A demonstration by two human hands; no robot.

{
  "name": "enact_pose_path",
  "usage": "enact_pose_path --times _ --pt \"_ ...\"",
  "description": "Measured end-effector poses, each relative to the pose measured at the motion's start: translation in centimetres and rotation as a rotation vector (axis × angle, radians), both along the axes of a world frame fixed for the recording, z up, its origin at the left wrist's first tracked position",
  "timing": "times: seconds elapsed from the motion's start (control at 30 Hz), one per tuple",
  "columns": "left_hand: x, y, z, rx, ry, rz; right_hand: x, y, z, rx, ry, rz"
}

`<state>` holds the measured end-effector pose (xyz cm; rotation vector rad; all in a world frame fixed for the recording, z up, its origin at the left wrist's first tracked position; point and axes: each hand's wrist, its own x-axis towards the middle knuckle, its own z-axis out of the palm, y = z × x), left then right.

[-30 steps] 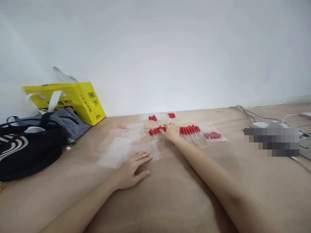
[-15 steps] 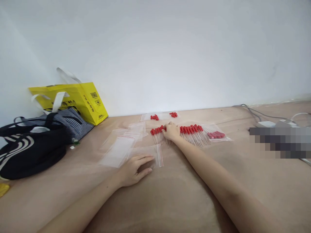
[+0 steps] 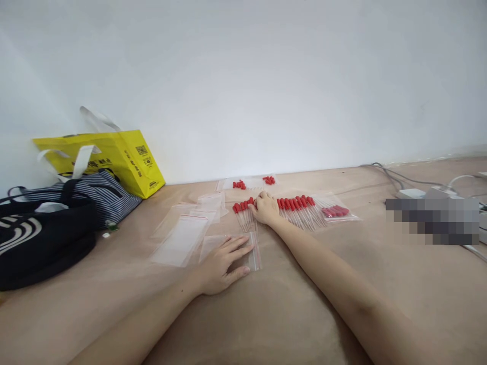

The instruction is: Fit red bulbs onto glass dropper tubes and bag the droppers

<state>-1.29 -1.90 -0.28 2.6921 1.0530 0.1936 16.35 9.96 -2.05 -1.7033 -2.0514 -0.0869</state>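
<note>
Red bulbs (image 3: pixel 293 204) cap a side-by-side row of clear-stemmed droppers (image 3: pixel 301 218) lying mid-table (image 3: pixel 281 319), beyond the left hand. Through the head view I have the right hand (image 3: pixel 265 208) over the row, fingers curled down among the bulbs; whether it pinches one, I cannot tell. Left hand (image 3: pixel 224 258): fingers spread, palm down on a flat zip bag (image 3: pixel 255 251).

Risks, my judgement: stems lie close and slanted, so a pull on one dropper could drag or roll its neighbours out of line. The bag looks thin; uneven pressure from the left hand could skid or crease it, leaving its mouth hard to part.

Counts: hands, 2. Bulbs left of the right hand, about 5; right of it, about 9; any underneath, hidden. Filled bag (image 3: pixel 335 211) at the row's right end, 1. Red clusters (image 3: pixel 239 185) behind, 2. Overlapping flat bags (image 3: pixel 182 241) at left, at least 3. Yellow carrier (image 3: pixel 142 170), striped bag (image 3: pixel 125 198), black bag (image 3: pixel 64 243): 1 each.
</note>
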Motion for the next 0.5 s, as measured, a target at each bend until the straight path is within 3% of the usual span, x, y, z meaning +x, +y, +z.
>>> enact_pose_path --times 0.13,0.3,0.4,0.5 --pt "-0.1 0.1 0.1 0.003 0.024 -0.005 0.7 -0.2 0.7 0.004 0.159 0.057" --pt "0.2 -0.1 0.2 0.009 -0.001 0.015 3.9 -1.5 1.1 -0.185 0.738 0.322" --pt "0.8 -0.3 -0.1 0.016 -0.009 0.035 6.6 -3.4 0.5 -0.222 1.01 0.298" --pt "1.5 -0.4 -0.5 0.02 -0.041 0.028 9.2 -5.8 -0.4 -0.265 1.119 0.218"
